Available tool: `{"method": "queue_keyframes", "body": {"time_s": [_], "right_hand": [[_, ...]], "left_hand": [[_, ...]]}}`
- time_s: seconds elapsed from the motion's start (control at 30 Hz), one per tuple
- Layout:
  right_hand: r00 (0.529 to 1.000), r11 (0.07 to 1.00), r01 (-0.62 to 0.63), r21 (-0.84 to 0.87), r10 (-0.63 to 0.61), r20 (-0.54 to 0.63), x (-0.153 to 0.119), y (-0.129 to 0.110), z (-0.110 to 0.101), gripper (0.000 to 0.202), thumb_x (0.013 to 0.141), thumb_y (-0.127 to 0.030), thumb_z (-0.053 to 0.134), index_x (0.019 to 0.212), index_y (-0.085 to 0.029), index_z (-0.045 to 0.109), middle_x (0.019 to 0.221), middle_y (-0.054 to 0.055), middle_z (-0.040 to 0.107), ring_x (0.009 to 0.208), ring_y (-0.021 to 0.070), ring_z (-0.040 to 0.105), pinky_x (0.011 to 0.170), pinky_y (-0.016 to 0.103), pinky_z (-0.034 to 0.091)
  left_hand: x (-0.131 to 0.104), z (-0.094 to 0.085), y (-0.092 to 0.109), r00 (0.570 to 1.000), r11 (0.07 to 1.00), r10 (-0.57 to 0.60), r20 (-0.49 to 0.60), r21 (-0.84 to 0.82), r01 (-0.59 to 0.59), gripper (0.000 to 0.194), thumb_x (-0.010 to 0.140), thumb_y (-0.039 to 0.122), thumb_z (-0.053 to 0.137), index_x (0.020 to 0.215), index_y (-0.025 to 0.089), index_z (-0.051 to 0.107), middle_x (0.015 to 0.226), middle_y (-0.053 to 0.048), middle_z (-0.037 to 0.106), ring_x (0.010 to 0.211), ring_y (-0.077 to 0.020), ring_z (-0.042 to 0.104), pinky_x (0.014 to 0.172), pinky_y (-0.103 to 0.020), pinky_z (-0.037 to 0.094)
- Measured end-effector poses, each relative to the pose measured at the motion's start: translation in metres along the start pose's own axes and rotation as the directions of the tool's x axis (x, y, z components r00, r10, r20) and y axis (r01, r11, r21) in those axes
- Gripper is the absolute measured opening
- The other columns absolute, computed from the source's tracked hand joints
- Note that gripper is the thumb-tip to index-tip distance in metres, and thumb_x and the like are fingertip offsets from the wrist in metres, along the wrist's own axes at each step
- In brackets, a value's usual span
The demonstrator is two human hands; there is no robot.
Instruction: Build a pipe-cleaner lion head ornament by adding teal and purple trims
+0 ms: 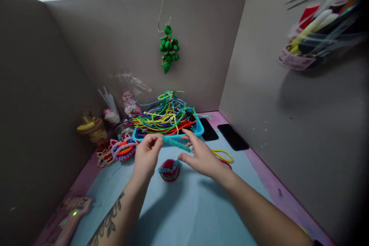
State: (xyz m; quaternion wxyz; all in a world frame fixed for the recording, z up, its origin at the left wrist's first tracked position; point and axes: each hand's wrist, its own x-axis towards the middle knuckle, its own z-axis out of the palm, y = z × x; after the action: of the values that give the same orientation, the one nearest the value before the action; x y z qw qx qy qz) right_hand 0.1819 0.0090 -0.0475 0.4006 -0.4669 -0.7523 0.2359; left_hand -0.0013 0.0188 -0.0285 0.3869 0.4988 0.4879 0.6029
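You have two hands in view, the left hand [147, 152] and the right hand [198, 153], with one teal fuzzy strand [176, 144] between them. In front of you is one small round multicolored piece [169, 177]. Farther off you see one blue tray [199, 127], its pipe cleaners [161, 119] too many and tangled to count. To the right are two flat black rectangular slabs [233, 137], plus one yellow loop [228, 153] and one red strand [226, 163]. On your left you can make out at least two animal-faced pieces [123, 150], and nearer, one pink device [76, 215] with one green light. One green ornament [169, 48] hangs on the far panel, one of three gray panels [201, 54]; one holder [296, 59] at right carries several blurred tools.
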Motion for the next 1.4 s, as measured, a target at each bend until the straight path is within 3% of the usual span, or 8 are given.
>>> {"method": "queue_keyframes", "body": {"time_s": [0.03,0.17,0.43,0.67,0.9,1.17,1.4], "right_hand": [[0.999,1.0,-0.022,0.01,0.021,0.025,0.002,0.003,-0.003,0.067,0.075,-0.032,0.068,0.134,-0.021,0.039,0.119,0.01,0.059,0.09,0.0193,0.061,0.075,0.033,0.049],[0.998,0.998,-0.043,0.041,0.042,0.037,0.006,0.009,-0.008,0.032,0.079,-0.023,0.06,0.112,-0.021,0.058,0.106,0.006,0.065,0.094,0.0184,0.061,0.084,0.033,0.047],[0.997,0.997,-0.034,-0.07,0.03,-0.064,0.005,0.005,-0.005,0.011,0.084,-0.026,0.056,0.091,-0.021,0.063,0.083,0.002,0.068,0.078,0.0169,0.062,0.07,0.027,0.045],[0.997,0.957,-0.014,-0.291,-0.01,-0.082,0.007,0.005,-0.006,0.01,0.085,-0.021,0.051,0.086,-0.02,0.061,0.086,0.005,0.068,0.082,0.0189,0.061,0.071,0.027,0.042],[0.99,0.986,-0.14,-0.086,0.14,-0.01,0.011,0.011,-0.003,0.007,0.082,-0.023,0.054,0.08,-0.018,0.058,0.072,0.001,0.063,0.067,0.0147,0.057,0.062,0.024,0.04],[0.99,0.988,-0.141,0.065,0.14,0.022,0.012,0.01,-0.003,0.01,0.078,-0.026,0.053,0.071,-0.018,0.055,0.064,-0.002,0.055,0.06,0.0116,0.049,0.057,0.022,0.038],[0.995,0.992,-0.092,0.081,0.095,-0.038,0.012,0.009,-0.003,0.011,0.079,-0.025,0.051,0.073,-0.018,0.057,0.065,-0.001,0.057,0.061,0.0123,0.051,0.057,0.022,0.039]], "left_hand": [[0.005,-0.004,-0.003,1.0,0.999,-0.025,-0.007,-0.03,0.024,0.024,0.067,0.036,0.07,0.075,0.015,0.065,0.057,0.003,0.052,0.049,-0.0079,0.043,0.045,-0.019,0.031],[0.019,-0.012,-0.015,0.991,0.98,-0.131,-0.035,-0.158,0.124,0.03,0.063,0.04,0.072,0.075,0.014,0.061,0.051,0.007,0.044,0.041,-0.0036,0.031,0.039,-0.016,0.019],[0.016,-0.003,-0.018,0.987,0.964,-0.16,-0.024,-0.218,0.151,0.034,0.059,0.04,0.075,0.072,0.013,0.058,0.052,0.008,0.043,0.041,-0.0023,0.028,0.039,-0.016,0.018],[0.011,0.003,-0.016,0.988,0.969,-0.148,-0.05,-0.208,0.135,0.034,0.059,0.041,0.075,0.068,0.014,0.057,0.052,0.008,0.042,0.042,-0.0026,0.028,0.039,-0.017,0.019],[0.011,0.002,-0.02,0.995,0.979,-0.095,-0.03,-0.184,0.088,0.036,0.064,0.042,0.074,0.083,0.015,0.06,0.054,0.007,0.046,0.042,-0.0029,0.032,0.04,-0.016,0.021],[0.007,0.004,-0.022,1.0,0.979,-0.007,0.026,-0.206,0.012,0.028,0.073,0.04,0.068,0.084,0.018,0.055,0.066,0.002,0.056,0.059,-0.0099,0.055,0.045,-0.017,0.039],[0.002,0.008,-0.022,0.999,0.975,-0.036,-0.014,-0.219,0.032,0.027,0.074,0.039,0.068,0.084,0.018,0.055,0.065,0.003,0.057,0.062,-0.01,0.057,0.048,-0.017,0.042]]}}
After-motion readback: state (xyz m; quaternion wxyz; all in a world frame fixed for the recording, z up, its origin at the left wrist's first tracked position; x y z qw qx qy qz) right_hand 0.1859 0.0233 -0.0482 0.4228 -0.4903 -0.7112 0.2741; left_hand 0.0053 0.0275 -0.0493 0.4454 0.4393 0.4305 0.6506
